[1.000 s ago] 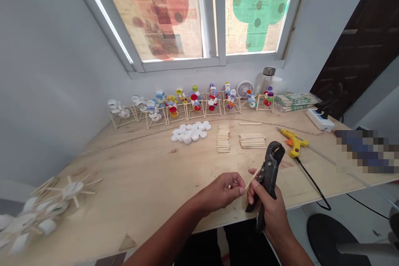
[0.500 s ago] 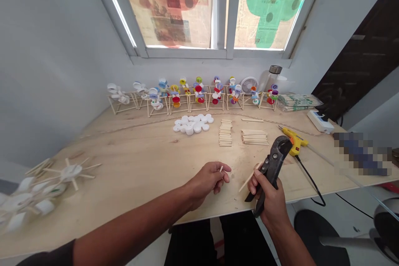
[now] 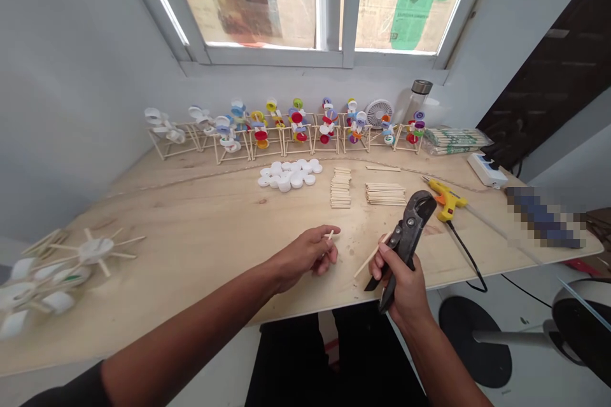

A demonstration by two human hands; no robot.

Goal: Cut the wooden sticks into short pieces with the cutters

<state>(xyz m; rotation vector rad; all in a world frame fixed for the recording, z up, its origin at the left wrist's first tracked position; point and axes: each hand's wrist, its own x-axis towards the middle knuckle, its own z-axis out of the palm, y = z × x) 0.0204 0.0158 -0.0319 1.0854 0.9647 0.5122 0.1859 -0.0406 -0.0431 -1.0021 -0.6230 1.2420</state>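
Observation:
Between thumb and fingers, my left hand [image 3: 312,253] pinches a short piece of wooden stick [image 3: 331,234] above the table's near part. My right hand [image 3: 401,276] is wrapped round the black handles of a hand cutter [image 3: 411,222], its jaws pointing up and away from me. A longer wooden stick [image 3: 367,261] is held in the same hand, slanting down to the left beside the cutter. Beyond my hands lie a stack of short cut sticks [image 3: 340,189] and a bundle of longer sticks [image 3: 386,194]. One single stick [image 3: 383,168] lies behind that bundle.
White bottle caps [image 3: 290,175] are grouped mid-table. Small stick-frame wheels with coloured caps [image 3: 296,119] line the back wall. A yellow glue gun [image 3: 447,199] with its cord lies right, near a power strip [image 3: 487,170]. Stick-and-cap wheels [image 3: 95,249] lie left.
The camera view has tilted down slightly, so everything sits higher in the picture. Both hands keep their holds, with little movement of their own.

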